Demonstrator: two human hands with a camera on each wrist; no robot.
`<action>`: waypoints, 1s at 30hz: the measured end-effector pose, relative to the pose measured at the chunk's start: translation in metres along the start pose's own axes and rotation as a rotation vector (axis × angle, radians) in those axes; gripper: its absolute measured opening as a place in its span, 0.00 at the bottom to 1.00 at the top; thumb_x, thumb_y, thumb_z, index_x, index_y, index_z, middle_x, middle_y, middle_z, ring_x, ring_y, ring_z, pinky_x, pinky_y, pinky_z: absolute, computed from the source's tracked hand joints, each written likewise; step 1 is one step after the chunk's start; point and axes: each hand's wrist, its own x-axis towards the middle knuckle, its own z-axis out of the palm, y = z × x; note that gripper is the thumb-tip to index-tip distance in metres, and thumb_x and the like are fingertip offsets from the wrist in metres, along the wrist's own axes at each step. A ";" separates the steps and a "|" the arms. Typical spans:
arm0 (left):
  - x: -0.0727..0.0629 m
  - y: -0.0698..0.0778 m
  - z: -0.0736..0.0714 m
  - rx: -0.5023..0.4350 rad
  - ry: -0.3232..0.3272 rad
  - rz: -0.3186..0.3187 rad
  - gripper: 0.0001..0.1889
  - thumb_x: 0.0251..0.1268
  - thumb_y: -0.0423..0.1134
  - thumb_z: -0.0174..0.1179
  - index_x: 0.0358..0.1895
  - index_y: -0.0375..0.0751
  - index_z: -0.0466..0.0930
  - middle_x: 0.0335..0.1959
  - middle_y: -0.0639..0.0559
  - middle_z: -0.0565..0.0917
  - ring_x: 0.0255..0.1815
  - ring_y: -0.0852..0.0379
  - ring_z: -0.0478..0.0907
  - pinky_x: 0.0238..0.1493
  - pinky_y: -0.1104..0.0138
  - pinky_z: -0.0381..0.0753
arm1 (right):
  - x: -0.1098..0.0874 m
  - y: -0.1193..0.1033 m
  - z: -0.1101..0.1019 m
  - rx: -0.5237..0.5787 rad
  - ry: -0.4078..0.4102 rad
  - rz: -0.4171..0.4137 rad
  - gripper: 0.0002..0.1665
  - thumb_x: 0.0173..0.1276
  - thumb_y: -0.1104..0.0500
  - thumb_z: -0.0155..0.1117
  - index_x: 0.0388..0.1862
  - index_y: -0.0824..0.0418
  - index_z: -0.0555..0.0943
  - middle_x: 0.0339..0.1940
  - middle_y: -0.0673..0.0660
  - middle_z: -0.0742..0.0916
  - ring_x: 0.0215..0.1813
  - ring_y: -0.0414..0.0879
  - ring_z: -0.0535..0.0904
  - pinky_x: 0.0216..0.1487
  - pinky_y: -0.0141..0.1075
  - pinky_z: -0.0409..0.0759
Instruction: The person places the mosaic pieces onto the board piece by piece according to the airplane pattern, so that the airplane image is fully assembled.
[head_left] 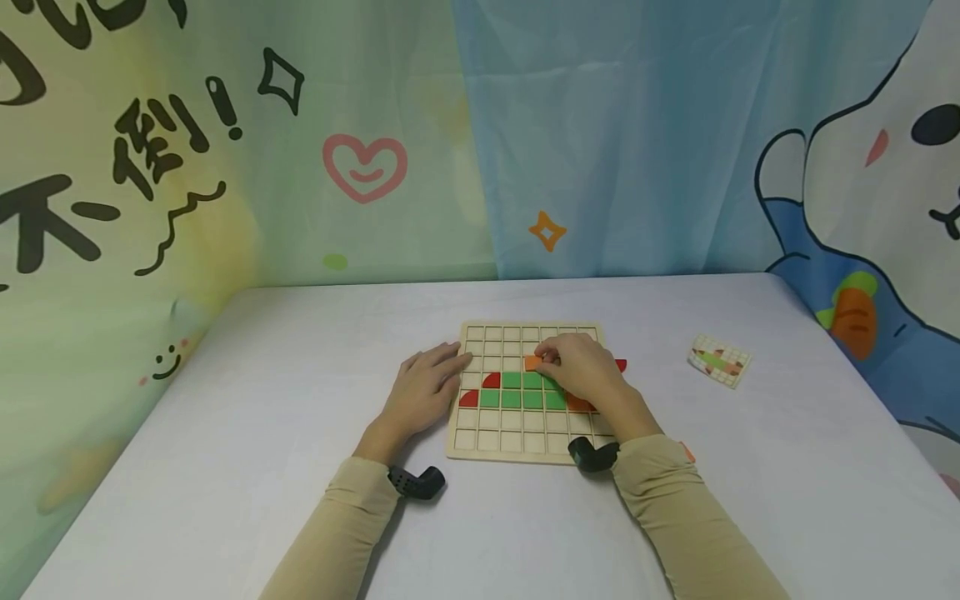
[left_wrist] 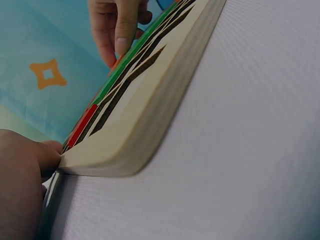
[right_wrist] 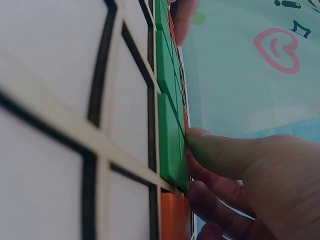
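Note:
A wooden grid board (head_left: 487,442) lies on the table, with two rows of green square tiles (head_left: 511,397) and red quarter-round tiles (head_left: 468,399) at their left ends. My right hand (head_left: 588,371) is over the board's right half and pinches an orange tile (head_left: 532,363) just above the upper green row; its thumb (right_wrist: 215,147) is at that tile in the right wrist view. Another orange tile (right_wrist: 174,215) sits beside the green ones, partly covered by the right hand in the head view. The left hand (head_left: 423,387) rests against the board's left edge, fingers extended.
A small pattern card (head_left: 720,361) with a printed grid lies on the white table (head_left: 810,500) to the right. A red piece (head_left: 621,365) shows past the board's right edge, and an orange piece (head_left: 687,452) peeks out by the right sleeve. A printed curtain (head_left: 622,150) hangs behind.

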 end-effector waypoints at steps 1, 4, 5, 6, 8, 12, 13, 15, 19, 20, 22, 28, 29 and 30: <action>0.000 0.000 0.000 0.000 -0.001 -0.001 0.22 0.73 0.45 0.43 0.67 0.53 0.69 0.71 0.53 0.67 0.74 0.52 0.58 0.72 0.49 0.55 | 0.000 0.000 0.000 -0.001 -0.002 0.001 0.15 0.64 0.52 0.65 0.48 0.54 0.84 0.37 0.49 0.86 0.42 0.44 0.80 0.39 0.40 0.79; 0.000 0.001 0.000 0.000 -0.003 0.001 0.22 0.73 0.46 0.43 0.67 0.53 0.69 0.71 0.53 0.67 0.74 0.52 0.58 0.72 0.49 0.55 | 0.000 0.000 0.000 0.000 -0.008 0.004 0.15 0.65 0.52 0.65 0.49 0.54 0.84 0.38 0.49 0.86 0.43 0.45 0.80 0.41 0.40 0.80; 0.000 0.001 0.000 0.001 -0.004 0.000 0.22 0.73 0.46 0.43 0.67 0.53 0.69 0.71 0.53 0.67 0.74 0.52 0.58 0.72 0.48 0.55 | 0.000 0.000 0.000 0.000 -0.009 0.004 0.15 0.65 0.52 0.65 0.49 0.53 0.84 0.38 0.50 0.86 0.43 0.45 0.80 0.41 0.40 0.80; 0.000 0.001 0.000 0.000 -0.005 0.000 0.22 0.73 0.46 0.43 0.67 0.54 0.69 0.71 0.53 0.67 0.74 0.52 0.58 0.72 0.48 0.55 | 0.000 0.000 0.000 -0.001 -0.010 0.004 0.15 0.65 0.52 0.65 0.49 0.53 0.84 0.38 0.50 0.86 0.44 0.45 0.80 0.41 0.40 0.80; 0.000 0.001 0.000 0.000 -0.006 -0.001 0.22 0.73 0.46 0.43 0.67 0.54 0.69 0.71 0.53 0.67 0.74 0.52 0.58 0.72 0.49 0.55 | 0.000 0.000 0.001 -0.003 -0.008 0.003 0.15 0.65 0.52 0.65 0.49 0.53 0.84 0.39 0.50 0.86 0.44 0.45 0.80 0.41 0.40 0.80; 0.000 0.001 0.000 -0.002 -0.003 -0.001 0.22 0.72 0.45 0.44 0.67 0.53 0.69 0.71 0.52 0.67 0.74 0.52 0.58 0.72 0.48 0.55 | 0.001 0.000 0.002 -0.009 0.002 0.005 0.15 0.64 0.51 0.65 0.49 0.53 0.85 0.39 0.51 0.85 0.44 0.45 0.80 0.39 0.40 0.80; 0.000 0.001 0.000 -0.002 0.000 -0.001 0.22 0.72 0.45 0.44 0.67 0.53 0.69 0.71 0.52 0.67 0.74 0.52 0.58 0.72 0.48 0.55 | 0.001 0.000 0.002 -0.010 0.004 0.004 0.16 0.64 0.51 0.65 0.49 0.53 0.84 0.39 0.51 0.85 0.44 0.46 0.80 0.39 0.40 0.80; 0.000 0.001 0.000 -0.002 -0.002 -0.004 0.22 0.72 0.45 0.44 0.67 0.53 0.69 0.71 0.52 0.67 0.74 0.52 0.58 0.73 0.49 0.55 | 0.001 0.000 0.002 -0.013 0.006 0.005 0.16 0.64 0.51 0.65 0.49 0.53 0.84 0.39 0.51 0.86 0.43 0.46 0.80 0.38 0.40 0.80; 0.000 0.001 0.000 -0.003 -0.009 -0.010 0.22 0.73 0.46 0.43 0.67 0.54 0.69 0.71 0.53 0.67 0.74 0.53 0.58 0.73 0.50 0.54 | 0.002 0.000 0.001 -0.014 0.002 0.005 0.16 0.65 0.51 0.64 0.50 0.52 0.84 0.40 0.51 0.86 0.44 0.46 0.80 0.38 0.40 0.80; 0.000 0.001 0.000 -0.004 -0.010 -0.010 0.22 0.73 0.46 0.43 0.67 0.54 0.69 0.71 0.53 0.67 0.75 0.53 0.58 0.73 0.50 0.54 | 0.002 0.000 0.001 -0.013 0.000 0.006 0.16 0.65 0.51 0.64 0.51 0.52 0.84 0.40 0.51 0.86 0.44 0.46 0.80 0.38 0.40 0.80; 0.000 0.000 0.000 -0.005 -0.008 -0.007 0.22 0.73 0.46 0.43 0.67 0.54 0.69 0.71 0.53 0.67 0.74 0.53 0.58 0.73 0.50 0.54 | 0.002 0.001 -0.001 -0.009 -0.002 0.013 0.16 0.65 0.51 0.64 0.50 0.51 0.84 0.41 0.51 0.86 0.43 0.46 0.80 0.38 0.40 0.80; 0.000 0.000 0.000 -0.009 -0.008 -0.002 0.22 0.72 0.45 0.43 0.67 0.53 0.69 0.71 0.52 0.67 0.74 0.52 0.58 0.73 0.49 0.54 | 0.001 0.002 -0.003 -0.012 -0.002 0.031 0.14 0.65 0.53 0.63 0.48 0.52 0.85 0.42 0.52 0.86 0.42 0.46 0.79 0.36 0.40 0.79; 0.001 0.000 0.000 -0.009 -0.008 -0.002 0.22 0.72 0.45 0.43 0.67 0.53 0.69 0.71 0.52 0.67 0.74 0.52 0.58 0.73 0.49 0.54 | 0.001 0.001 -0.004 -0.016 -0.002 0.033 0.14 0.65 0.53 0.63 0.48 0.52 0.85 0.42 0.52 0.86 0.42 0.46 0.79 0.36 0.40 0.79; 0.000 0.000 0.000 -0.007 -0.009 -0.002 0.22 0.72 0.45 0.44 0.67 0.53 0.69 0.71 0.52 0.67 0.74 0.52 0.58 0.73 0.49 0.54 | 0.001 0.001 -0.004 -0.020 -0.004 0.033 0.13 0.65 0.53 0.63 0.47 0.52 0.85 0.42 0.52 0.86 0.42 0.46 0.79 0.35 0.41 0.79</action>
